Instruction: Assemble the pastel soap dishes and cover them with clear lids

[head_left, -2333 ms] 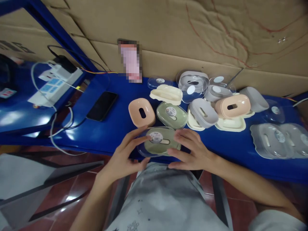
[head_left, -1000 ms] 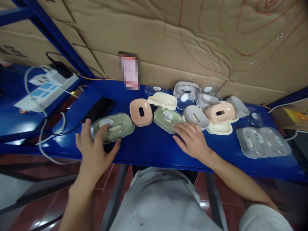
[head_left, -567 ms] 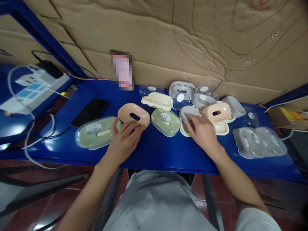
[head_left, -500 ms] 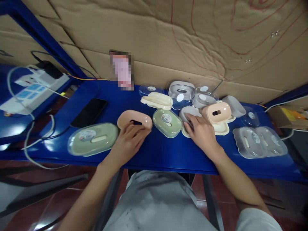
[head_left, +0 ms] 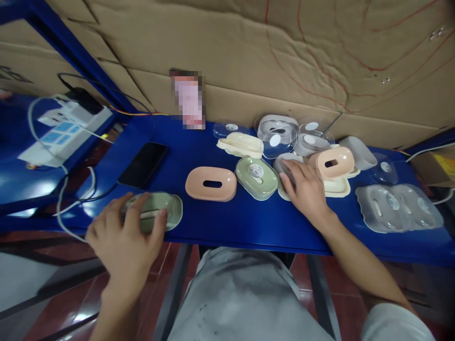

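Observation:
My left hand is spread over a green soap box with a clear lid at the table's left front. Its thumb and fingertips lie on the lid, and the palm hides the box's left end. My right hand is closed round a grey soap box in the middle of the group, its fingers over the top. A peach soap box part with a dark slot lies between the hands. Beside it rests another green soap box with a round label.
Behind are a cream tray, clear lids and a peach holder. Lidded grey boxes lie at right. A phone, a power strip and cables are at left. A cardboard wall backs the blue table.
My left hand has left the peach part and moved left onto the green soap box. My right hand stays on the grey soap box. The view has shifted slightly.

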{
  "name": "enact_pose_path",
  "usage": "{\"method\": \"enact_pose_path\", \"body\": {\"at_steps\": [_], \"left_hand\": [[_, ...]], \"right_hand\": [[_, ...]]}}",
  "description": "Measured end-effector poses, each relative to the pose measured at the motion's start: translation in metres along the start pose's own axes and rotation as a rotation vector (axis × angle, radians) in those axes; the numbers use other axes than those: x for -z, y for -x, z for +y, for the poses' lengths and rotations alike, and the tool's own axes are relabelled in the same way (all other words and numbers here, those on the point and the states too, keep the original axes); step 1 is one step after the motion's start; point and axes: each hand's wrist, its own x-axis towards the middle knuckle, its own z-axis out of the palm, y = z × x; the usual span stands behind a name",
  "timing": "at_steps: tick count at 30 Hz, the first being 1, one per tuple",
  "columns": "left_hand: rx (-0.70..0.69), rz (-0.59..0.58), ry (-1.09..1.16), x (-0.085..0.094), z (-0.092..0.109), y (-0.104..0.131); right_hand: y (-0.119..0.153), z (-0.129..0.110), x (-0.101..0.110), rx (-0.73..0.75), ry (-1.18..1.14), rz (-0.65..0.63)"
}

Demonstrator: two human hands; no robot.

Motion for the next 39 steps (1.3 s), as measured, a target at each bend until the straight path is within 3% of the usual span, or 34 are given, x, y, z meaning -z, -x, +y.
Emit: {"method": "enact_pose_path", "body": {"at_steps": [3,6,9,11,16,18,21,24,27,30,33,36,39], "left_hand": [[-0.014,0.014,0.078,-0.018,0.0,-0.009],[-0.024,0.014,0.103,-0.03,0.004,-0.021],[0.028,0.004,0.152,-0.036,0.006,-0.027],[0.031,-0.01,0.21,-0.04,0.005,-0.03],[-0.137,-0.09,0.237,-0.05,0.017,-0.042],[-0.243,-0.107,0.26,-0.049,0.028,-0.042],[-0.51,-0.225,0.403,-0.038,0.045,-0.03],[-0.646,-0.385,0.484,-0.026,0.057,-0.01],[-0.618,-0.369,0.483,-0.025,0.062,0.003],[-0.581,-0.3,0.476,-0.032,0.063,0.005],[-0.572,-0.265,0.457,-0.036,0.065,0.002],[-0.571,-0.26,0.459,-0.034,0.067,0.001],[-0.559,-0.234,0.484,-0.031,0.068,0.003]], "right_hand": [[-0.002,-0.034,-0.001,0.227,-0.009,0.048],[-0.002,-0.082,-0.017,0.554,-0.004,-0.038],[0.003,-0.116,-0.034,0.664,0.034,-0.093],[0.01,-0.122,-0.036,0.682,0.015,-0.13],[0.018,-0.094,-0.013,0.685,-0.187,-0.174],[0.003,-0.074,-0.001,0.64,-0.228,-0.134],[-0.04,-0.034,0.008,0.404,-0.116,-0.12],[-0.079,0.006,0.0,0.21,-0.004,-0.178],[-0.092,0.031,-0.02,0.215,-0.015,-0.306],[-0.089,0.038,-0.034,0.224,-0.071,-0.394],[-0.087,0.033,-0.03,0.133,-0.118,-0.35],[-0.085,0.022,-0.008,0.054,-0.201,-0.177],[-0.066,0.002,0.026,0.023,-0.423,-0.063]]}}
